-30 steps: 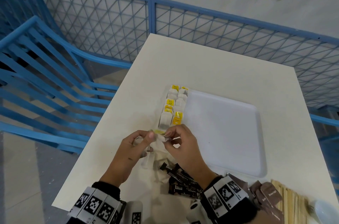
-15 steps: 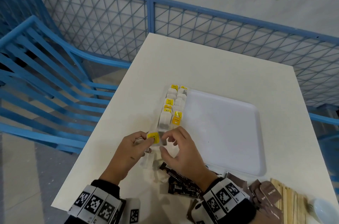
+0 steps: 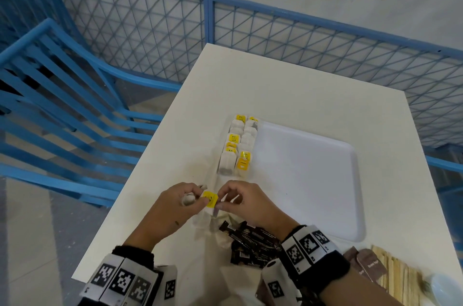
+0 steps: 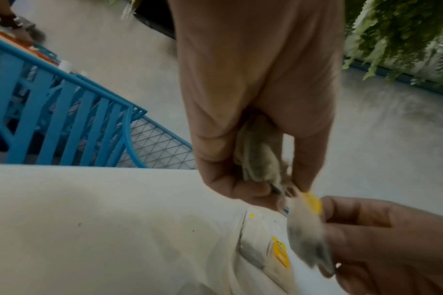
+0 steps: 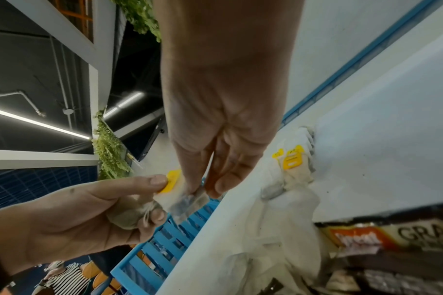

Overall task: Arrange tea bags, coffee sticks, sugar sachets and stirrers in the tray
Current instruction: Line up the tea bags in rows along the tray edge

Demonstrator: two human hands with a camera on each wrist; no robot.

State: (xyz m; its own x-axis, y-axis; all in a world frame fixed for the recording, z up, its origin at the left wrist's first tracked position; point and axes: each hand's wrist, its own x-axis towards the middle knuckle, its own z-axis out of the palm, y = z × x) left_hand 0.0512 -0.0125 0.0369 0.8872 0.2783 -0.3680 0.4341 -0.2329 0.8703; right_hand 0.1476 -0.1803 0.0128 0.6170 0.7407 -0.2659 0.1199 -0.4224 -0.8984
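Above the table's near left part, my left hand [image 3: 200, 196] grips a crumpled tea bag [image 4: 258, 159] and its thumb presses a yellow tag [image 3: 210, 198]. My right hand [image 3: 221, 199] pinches a second tea bag [image 5: 187, 201] right beside it, and the two bags seem joined by string. The white tray [image 3: 308, 180] lies beyond, with two rows of tea bags [image 3: 238, 145] along its left edge. Loose tea bags [image 4: 278, 253] lie under my hands. Dark coffee sticks [image 3: 250, 243] sit by my right wrist. Brown sugar sachets [image 3: 370, 265] and wooden stirrers [image 3: 398, 278] lie at the near right.
A blue chair [image 3: 62, 95] stands left of the table, and a blue mesh fence [image 3: 275, 37] runs behind it. A pale bowl [image 3: 448, 290] sits at the near right corner. Most of the tray's floor right of the tea bag rows is bare.
Both hands have come slightly nearer to me while working the tea bags. The yellow tag has turned face up between them.
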